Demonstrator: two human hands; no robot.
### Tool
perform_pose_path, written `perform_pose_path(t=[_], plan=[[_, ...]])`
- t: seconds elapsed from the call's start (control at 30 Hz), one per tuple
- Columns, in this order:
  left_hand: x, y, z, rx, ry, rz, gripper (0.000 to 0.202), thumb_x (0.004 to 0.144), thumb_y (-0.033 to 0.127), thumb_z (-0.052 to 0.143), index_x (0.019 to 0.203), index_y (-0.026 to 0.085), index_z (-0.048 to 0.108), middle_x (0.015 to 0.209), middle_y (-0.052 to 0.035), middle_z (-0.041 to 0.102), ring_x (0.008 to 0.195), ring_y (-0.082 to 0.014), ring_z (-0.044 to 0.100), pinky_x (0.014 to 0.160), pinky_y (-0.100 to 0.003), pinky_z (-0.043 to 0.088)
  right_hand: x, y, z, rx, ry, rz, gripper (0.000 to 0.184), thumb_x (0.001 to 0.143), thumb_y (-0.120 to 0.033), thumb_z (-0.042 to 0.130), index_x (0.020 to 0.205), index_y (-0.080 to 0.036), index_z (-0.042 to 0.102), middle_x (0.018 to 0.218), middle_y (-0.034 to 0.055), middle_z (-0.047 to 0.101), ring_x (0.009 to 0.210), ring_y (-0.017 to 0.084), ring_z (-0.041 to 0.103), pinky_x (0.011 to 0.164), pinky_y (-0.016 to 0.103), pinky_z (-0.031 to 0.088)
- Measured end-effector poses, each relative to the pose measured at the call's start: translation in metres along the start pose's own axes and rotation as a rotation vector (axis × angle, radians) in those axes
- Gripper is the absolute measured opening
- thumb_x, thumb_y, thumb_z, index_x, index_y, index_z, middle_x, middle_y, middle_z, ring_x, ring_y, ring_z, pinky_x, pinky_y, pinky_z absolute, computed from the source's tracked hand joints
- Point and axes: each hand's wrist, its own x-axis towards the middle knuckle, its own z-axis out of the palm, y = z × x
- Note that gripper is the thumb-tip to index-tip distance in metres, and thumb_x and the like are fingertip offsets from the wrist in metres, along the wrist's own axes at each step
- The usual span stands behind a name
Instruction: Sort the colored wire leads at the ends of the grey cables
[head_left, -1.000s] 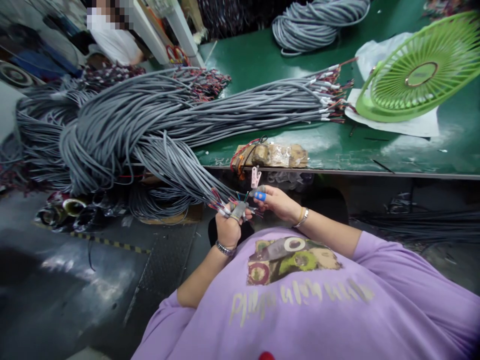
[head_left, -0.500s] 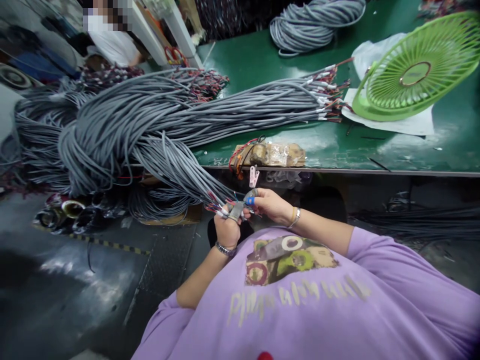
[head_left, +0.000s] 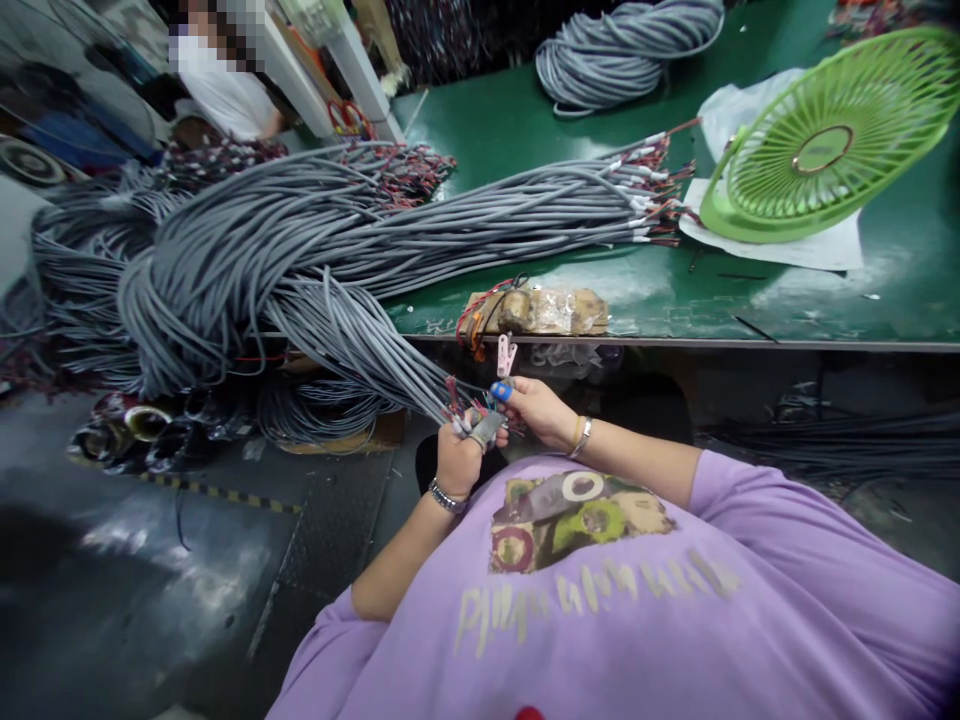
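Note:
A thick bundle of grey cables [head_left: 367, 330] hangs over the table edge toward me, its stripped ends showing thin coloured wires. My left hand [head_left: 461, 455] is closed around the cable ends, with grey wrapping on its thumb. Just to the right, my right hand [head_left: 544, 410] pinches at the fine wires, blue and grey coverings on its fingertips. Which wire lies between those fingers is too small to make out. A pale pink clothespin [head_left: 506, 355] stands at the table edge just above my right hand.
More grey cables [head_left: 480, 220] lie across the green table [head_left: 660, 300]. A taped block [head_left: 562, 311] sits at its front edge. To the right stands a green fan [head_left: 825, 150] on white paper. A coiled cable [head_left: 622, 55] lies farther back. A person in white [head_left: 225, 85] is at upper left.
My left hand's thumb has shifted slightly right over the wire ends. My right hand's fingers have moved a little and their blue covering is turned more into view.

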Motion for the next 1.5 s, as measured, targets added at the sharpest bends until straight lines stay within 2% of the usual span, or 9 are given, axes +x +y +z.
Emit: perform_pose_path(t=[0.07, 0.17, 0.27, 0.43, 0.67, 0.9, 1.07, 1.27, 1.5], plan=[[0.001, -0.001, 0.000, -0.049, 0.072, 0.015, 0.022, 0.071, 0.036, 0.072, 0.070, 0.014, 0.066, 0.057, -0.0024, 0.067, 0.046, -0.0120, 0.061, 0.039, -0.019, 0.039, 0.001, 0.000, -0.005, 0.041, 0.047, 0.046, 0.036, 0.072, -0.047, 0.071, 0.070, -0.015, 0.056, 0.061, -0.0013, 0.057, 0.047, 0.005, 0.043, 0.043, 0.018, 0.036], [0.003, -0.001, 0.001, -0.095, 0.118, 0.015, 0.024, 0.068, 0.036, 0.074, 0.069, 0.014, 0.065, 0.055, -0.0021, 0.066, 0.044, -0.0114, 0.060, 0.038, -0.018, 0.038, -0.002, -0.004, -0.011, 0.130, -0.036, 0.114, 0.032, 0.072, -0.043, 0.072, 0.078, -0.015, 0.059, 0.070, 0.0006, 0.060, 0.052, 0.006, 0.048, 0.046, 0.018, 0.040], [0.004, 0.000, 0.001, -0.105, 0.107, 0.006, 0.024, 0.068, 0.036, 0.074, 0.067, 0.014, 0.064, 0.054, -0.0016, 0.066, 0.044, -0.0111, 0.060, 0.038, -0.018, 0.038, -0.007, -0.008, -0.011, 0.080, -0.128, 0.090, 0.037, 0.062, -0.040, 0.080, 0.077, -0.015, 0.057, 0.061, -0.0033, 0.055, 0.050, 0.005, 0.045, 0.046, 0.018, 0.038], [0.003, -0.001, 0.002, -0.083, 0.075, 0.027, 0.023, 0.070, 0.034, 0.074, 0.066, 0.014, 0.063, 0.054, -0.0015, 0.066, 0.045, -0.0108, 0.060, 0.038, -0.017, 0.036, -0.006, -0.010, -0.005, -0.052, -0.110, 0.028, 0.035, 0.059, -0.036, 0.079, 0.074, -0.015, 0.054, 0.052, -0.0062, 0.050, 0.046, 0.006, 0.042, 0.044, 0.019, 0.032], [0.006, 0.001, 0.004, -0.237, 0.236, 0.027, 0.022, 0.067, 0.032, 0.075, 0.069, 0.014, 0.063, 0.053, -0.0009, 0.065, 0.043, -0.0111, 0.061, 0.036, -0.016, 0.034, -0.006, -0.003, -0.010, -0.059, -0.112, 0.064, 0.018, 0.059, -0.023, 0.067, 0.061, -0.016, 0.051, 0.045, -0.0071, 0.044, 0.043, 0.005, 0.038, 0.044, 0.019, 0.029], [0.005, 0.001, 0.003, -0.230, 0.205, 0.022, 0.025, 0.067, 0.033, 0.076, 0.064, 0.013, 0.061, 0.052, -0.0009, 0.064, 0.042, -0.0102, 0.060, 0.036, -0.015, 0.033, -0.009, -0.015, -0.004, 0.024, -0.101, 0.079, 0.028, 0.062, -0.032, 0.074, 0.077, -0.015, 0.058, 0.062, -0.0035, 0.055, 0.051, 0.006, 0.046, 0.047, 0.019, 0.036], [0.004, -0.002, 0.002, -0.173, 0.170, 0.022, 0.025, 0.068, 0.034, 0.075, 0.065, 0.014, 0.061, 0.052, -0.0005, 0.064, 0.043, -0.0110, 0.060, 0.037, -0.016, 0.036, -0.003, -0.013, 0.005, -0.027, -0.079, 0.014, 0.039, 0.058, -0.037, 0.081, 0.080, -0.015, 0.057, 0.056, -0.0061, 0.050, 0.046, 0.005, 0.041, 0.043, 0.018, 0.031], [0.005, -0.005, 0.001, -0.165, 0.185, 0.040, 0.025, 0.069, 0.035, 0.074, 0.064, 0.014, 0.061, 0.052, -0.0009, 0.064, 0.044, -0.0110, 0.060, 0.037, -0.017, 0.035, 0.000, -0.008, 0.006, -0.030, -0.073, -0.002, 0.036, 0.056, -0.034, 0.081, 0.073, -0.015, 0.056, 0.051, -0.0061, 0.050, 0.043, 0.004, 0.040, 0.041, 0.018, 0.029], [0.004, -0.005, 0.006, -0.212, 0.233, 0.050, 0.023, 0.069, 0.034, 0.073, 0.066, 0.015, 0.061, 0.053, -0.0003, 0.064, 0.043, -0.0104, 0.059, 0.037, -0.017, 0.032, -0.003, -0.008, 0.003, 0.007, -0.056, 0.094, 0.025, 0.058, -0.027, 0.072, 0.065, -0.016, 0.051, 0.046, -0.0070, 0.045, 0.042, 0.004, 0.039, 0.042, 0.017, 0.029]])
